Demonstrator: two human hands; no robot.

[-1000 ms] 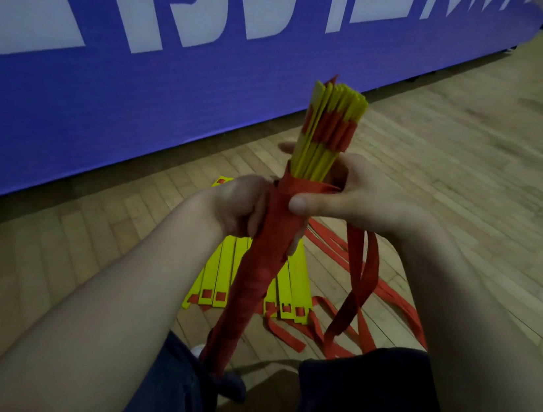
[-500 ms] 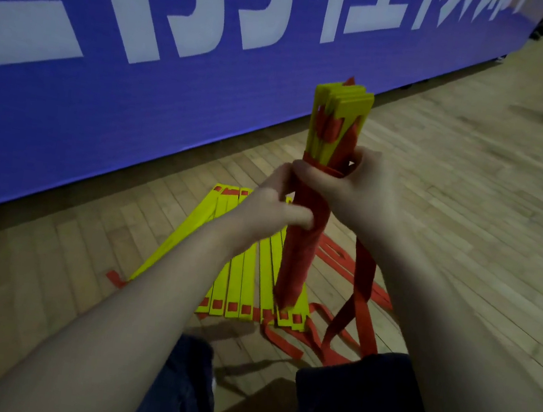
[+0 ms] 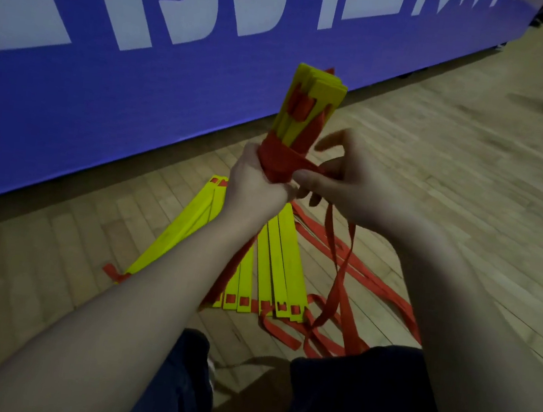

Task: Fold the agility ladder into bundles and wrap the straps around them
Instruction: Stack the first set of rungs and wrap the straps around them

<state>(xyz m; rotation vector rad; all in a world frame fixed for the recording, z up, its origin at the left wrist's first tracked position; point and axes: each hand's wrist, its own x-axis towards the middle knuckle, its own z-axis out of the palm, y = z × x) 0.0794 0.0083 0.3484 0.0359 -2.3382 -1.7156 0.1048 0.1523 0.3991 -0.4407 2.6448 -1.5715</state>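
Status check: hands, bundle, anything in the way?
Left hand grips the upright bundle. Right hand pinches the red strap beside the wrap. Loose rungs lie on the floor below, not obstructing.

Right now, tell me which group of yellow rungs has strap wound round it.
The upright bundle gripped by the left hand: red strap circles its middle. The other rungs lie fanned flat on the floor, unwrapped.
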